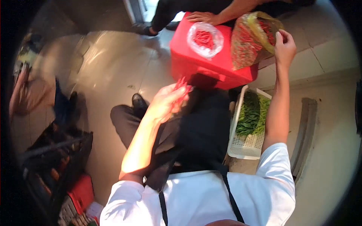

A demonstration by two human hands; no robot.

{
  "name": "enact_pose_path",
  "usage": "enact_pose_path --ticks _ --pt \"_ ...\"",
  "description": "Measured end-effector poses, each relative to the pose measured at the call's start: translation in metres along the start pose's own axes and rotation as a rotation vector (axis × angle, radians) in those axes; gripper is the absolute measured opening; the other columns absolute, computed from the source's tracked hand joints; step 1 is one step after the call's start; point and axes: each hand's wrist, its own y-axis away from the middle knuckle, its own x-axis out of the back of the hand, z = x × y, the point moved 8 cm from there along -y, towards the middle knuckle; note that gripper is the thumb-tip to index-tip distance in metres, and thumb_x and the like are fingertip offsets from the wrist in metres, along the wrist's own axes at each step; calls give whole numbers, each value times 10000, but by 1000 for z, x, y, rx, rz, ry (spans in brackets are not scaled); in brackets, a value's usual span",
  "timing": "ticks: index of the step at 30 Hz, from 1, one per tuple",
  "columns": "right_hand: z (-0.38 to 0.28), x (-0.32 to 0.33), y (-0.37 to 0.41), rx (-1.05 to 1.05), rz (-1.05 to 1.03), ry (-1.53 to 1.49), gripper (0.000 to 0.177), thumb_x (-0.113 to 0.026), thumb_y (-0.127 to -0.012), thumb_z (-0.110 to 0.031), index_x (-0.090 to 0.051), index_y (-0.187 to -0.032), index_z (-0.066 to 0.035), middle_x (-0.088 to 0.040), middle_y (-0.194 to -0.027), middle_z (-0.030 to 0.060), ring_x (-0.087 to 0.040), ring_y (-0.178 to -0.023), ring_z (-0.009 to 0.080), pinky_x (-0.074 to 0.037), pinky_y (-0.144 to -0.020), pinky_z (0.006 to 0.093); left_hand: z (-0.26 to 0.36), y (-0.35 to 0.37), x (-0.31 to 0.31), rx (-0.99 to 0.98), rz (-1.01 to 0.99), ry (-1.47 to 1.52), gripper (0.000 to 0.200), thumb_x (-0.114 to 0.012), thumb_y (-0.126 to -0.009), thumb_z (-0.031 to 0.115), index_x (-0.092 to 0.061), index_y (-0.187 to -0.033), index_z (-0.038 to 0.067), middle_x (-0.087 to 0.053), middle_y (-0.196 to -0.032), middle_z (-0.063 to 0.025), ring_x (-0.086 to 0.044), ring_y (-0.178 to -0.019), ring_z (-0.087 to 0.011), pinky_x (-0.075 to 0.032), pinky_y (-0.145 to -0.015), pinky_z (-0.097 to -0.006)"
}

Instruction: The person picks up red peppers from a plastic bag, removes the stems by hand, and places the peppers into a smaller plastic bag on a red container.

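Note:
My left hand (169,102) is closed around a bunch of thin red chilies (181,87), held in front of the red box. My right hand (285,47) pinches the rim of a yellowish plastic bag (245,45) full of red chilies, which rests on the right side of the red box (203,67). Beside that bag, on the box top, lies a clear plastic bag (215,33) opened out like a bowl. A small heap of red chilies (203,39) sits inside it.
Another person's hand (203,17) rests on the box's far edge. A white basket (245,148) with green leaves (250,113) stands below my right forearm. A black crate (56,150) and a red container (81,194) are at lower left. Another person is partly visible at far left.

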Motion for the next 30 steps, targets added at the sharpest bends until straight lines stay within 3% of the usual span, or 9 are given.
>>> enact_pose_path --ticks 5,8,16,17,20,22,25,27,30 --pt "-132 -72 167 -261 -954 -511 248 -624 -914 -201 -660 -1072 -14 -679 -933 53 -608 -813 117 -495 -764 272 -4 -10 3 -14 -41 -21 261 -615 -949 267 -619 -1081 42 -630 -797 -8 -469 -540 -20 -333 -433 -155" --pt "-152 -105 234 -455 -1140 -749 262 -642 -884 -95 -650 -1127 2 -690 -935 62 -621 -816 101 -501 -751 255 -7 -18 7 -23 -42 0 255 -610 -952 273 -618 -1057 41 -641 -775 -18 -476 -493 -23 -364 -420 -155" --pt "-135 -131 222 -532 -1146 -703 122 -663 -865 -95 -677 -954 -14 -652 -800 16 -587 -688 76 -483 -628 233 -14 -32 29 -56 94 224 313 -564 -973 336 -610 -1029 31 -608 -749 -25 -480 -507 -62 -373 -436 -182" --pt "-120 -136 212 -629 -1008 -788 114 -677 -858 -125 -677 -924 -32 -639 -770 5 -566 -664 71 -466 -596 222 -14 -33 32 -57 121 239 323 -562 -973 339 -608 -1041 27 -608 -760 -27 -490 -524 -63 -375 -440 -181" --pt "-69 -159 147 -308 -654 -519 137 -670 -857 -123 -673 -921 -1 -654 -767 17 -584 -641 94 -477 -602 249 -16 -33 33 -52 164 273 349 -555 -975 348 -602 -1077 18 -608 -788 -30 -514 -571 -67 -380 -449 -185" --pt "-29 -188 125 -301 -593 -460 199 -689 -841 -152 -672 -958 8 -693 -833 80 -635 -719 138 -505 -669 282 -17 -31 27 -40 139 267 361 -544 -980 352 -599 -1099 15 -609 -802 -31 -520 -593 -73 -384 -452 -194" --pt "-3 -210 111 -221 -526 -193 276 -703 -827 -171 -658 -1046 -10 -705 -891 126 -668 -782 187 -518 -715 314 -22 -30 24 -18 63 406 329 -544 -979 332 -608 -1072 23 -603 -869 -45 -485 -599 -95 -380 -469 -207" --pt "-11 -207 110 -96 -425 14 336 -708 -822 -183 -640 -1112 -28 -706 -920 146 -678 -817 219 -520 -738 333 -26 -34 21 32 -206 748 339 -519 -990 323 -605 -1102 16 -614 -886 -45 -534 -686 -118 -425 -533 -234" --pt "-38 -184 123 -179 -369 -211 334 -682 -854 -163 -625 -1124 25 -692 -987 141 -652 -892 164 -516 -784 297 -17 -37 28 -3 -432 1030 342 -498 -997 307 -607 -1135 14 -636 -1007 -75 -591 -871 -187 -495 -730 -311"
